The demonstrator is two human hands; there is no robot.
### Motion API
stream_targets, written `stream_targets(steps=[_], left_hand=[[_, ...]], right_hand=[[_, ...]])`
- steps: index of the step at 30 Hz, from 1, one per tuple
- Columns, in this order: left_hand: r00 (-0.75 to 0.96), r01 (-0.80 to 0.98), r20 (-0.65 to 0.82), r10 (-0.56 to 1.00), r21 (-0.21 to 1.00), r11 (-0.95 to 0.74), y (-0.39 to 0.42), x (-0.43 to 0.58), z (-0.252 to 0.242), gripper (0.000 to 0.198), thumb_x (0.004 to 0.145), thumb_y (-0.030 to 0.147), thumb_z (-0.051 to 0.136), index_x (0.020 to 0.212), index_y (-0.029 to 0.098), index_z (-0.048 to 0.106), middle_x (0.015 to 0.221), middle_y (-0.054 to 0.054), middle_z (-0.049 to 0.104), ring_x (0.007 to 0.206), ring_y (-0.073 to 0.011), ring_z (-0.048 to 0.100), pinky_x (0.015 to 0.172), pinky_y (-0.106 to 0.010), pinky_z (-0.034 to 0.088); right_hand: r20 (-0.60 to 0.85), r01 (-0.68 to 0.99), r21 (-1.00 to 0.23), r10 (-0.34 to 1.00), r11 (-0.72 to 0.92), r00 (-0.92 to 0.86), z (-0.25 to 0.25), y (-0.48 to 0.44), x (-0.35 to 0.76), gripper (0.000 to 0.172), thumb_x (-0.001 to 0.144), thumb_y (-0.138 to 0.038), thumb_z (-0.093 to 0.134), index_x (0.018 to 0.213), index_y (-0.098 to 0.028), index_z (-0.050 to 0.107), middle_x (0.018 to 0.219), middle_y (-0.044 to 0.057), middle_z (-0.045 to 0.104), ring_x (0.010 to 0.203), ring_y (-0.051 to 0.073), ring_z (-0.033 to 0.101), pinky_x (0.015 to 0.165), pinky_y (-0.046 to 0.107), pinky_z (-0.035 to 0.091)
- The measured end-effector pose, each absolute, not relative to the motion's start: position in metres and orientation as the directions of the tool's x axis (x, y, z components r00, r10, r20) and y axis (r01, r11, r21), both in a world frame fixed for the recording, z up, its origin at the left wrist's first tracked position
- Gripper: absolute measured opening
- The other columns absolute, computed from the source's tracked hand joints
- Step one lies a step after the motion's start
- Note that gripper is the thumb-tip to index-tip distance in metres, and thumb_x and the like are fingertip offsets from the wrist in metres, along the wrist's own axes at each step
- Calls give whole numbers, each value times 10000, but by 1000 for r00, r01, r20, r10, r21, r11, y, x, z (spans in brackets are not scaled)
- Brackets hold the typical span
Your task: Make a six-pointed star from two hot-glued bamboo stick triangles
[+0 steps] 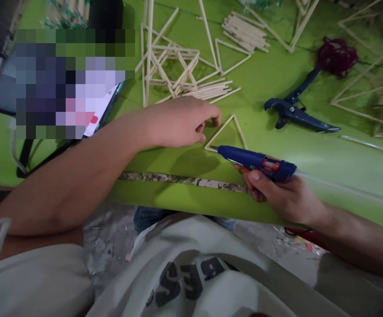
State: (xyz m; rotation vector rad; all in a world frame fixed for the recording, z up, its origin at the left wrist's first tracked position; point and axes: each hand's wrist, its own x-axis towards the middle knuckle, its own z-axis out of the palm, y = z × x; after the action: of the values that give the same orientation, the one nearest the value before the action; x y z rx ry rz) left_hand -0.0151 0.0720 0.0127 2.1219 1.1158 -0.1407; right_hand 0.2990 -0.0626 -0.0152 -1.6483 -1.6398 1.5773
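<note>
A small triangle of thin wooden sticks (pixel 240 132) lies flat on the green table (pixel 270 83). My left hand (pixel 181 121) rests beside it with fingers curled, the fingertips pinched at the triangle's left side. My right hand (pixel 284 198) grips a blue glue gun (pixel 255 160) with an orange trigger. Its nozzle points left and touches the triangle's lower left corner. A clear glue stick sticks out of the back of the gun to the right.
Piles of loose sticks (pixel 246 31) and several glued stick frames (pixel 174 61) lie across the far side. Blue cutters (pixel 295 110) and a dark red yarn ball (pixel 336 55) sit at right. A phone or tablet (pixel 103 110) leans at left.
</note>
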Motion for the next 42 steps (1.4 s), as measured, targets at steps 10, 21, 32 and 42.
stream_targets(steps=[10, 21, 32, 42], left_hand=[[614, 759, -424, 666, 549, -350, 71, -14, 16, 615, 1047, 382, 707, 1653, 279, 717, 1201, -110, 842, 1108, -319, 789, 1006, -436, 532], [621, 752, -427, 657, 562, -345, 72, -17, 14, 611, 1049, 469, 723, 1634, 293, 732, 1138, -125, 838, 1080, -332, 771, 935, -437, 523], [619, 758, -428, 659, 544, -359, 72, -16, 15, 622, 1015, 363, 696, 1633, 288, 714, 1120, -100, 839, 992, -292, 771, 913, -411, 524], [620, 757, -441, 649, 555, -345, 72, -17, 16, 613, 1051, 422, 713, 1653, 306, 711, 1143, -116, 840, 1078, -332, 765, 939, -435, 509]], right_hand=[[-423, 450, -863, 815, -230, -396, -13, -56, 294, 378, 1109, -622, 817, 1069, -254, 742, 802, -12, 633, 656, 159, 574, 578, 325, 459], [-441, 463, -846, 836, -265, -327, -11, -62, 300, 422, 1122, -678, 769, 1054, -264, 718, 745, -8, 625, 644, 191, 589, 594, 348, 491], [-422, 452, -856, 842, -249, -335, -17, -59, 292, 433, 1114, -671, 793, 1105, -242, 739, 750, -18, 618, 632, 157, 574, 566, 310, 467], [-442, 448, -858, 806, -251, -394, -9, -56, 295, 375, 1101, -616, 829, 1084, -247, 764, 789, -1, 656, 639, 164, 598, 570, 310, 505]])
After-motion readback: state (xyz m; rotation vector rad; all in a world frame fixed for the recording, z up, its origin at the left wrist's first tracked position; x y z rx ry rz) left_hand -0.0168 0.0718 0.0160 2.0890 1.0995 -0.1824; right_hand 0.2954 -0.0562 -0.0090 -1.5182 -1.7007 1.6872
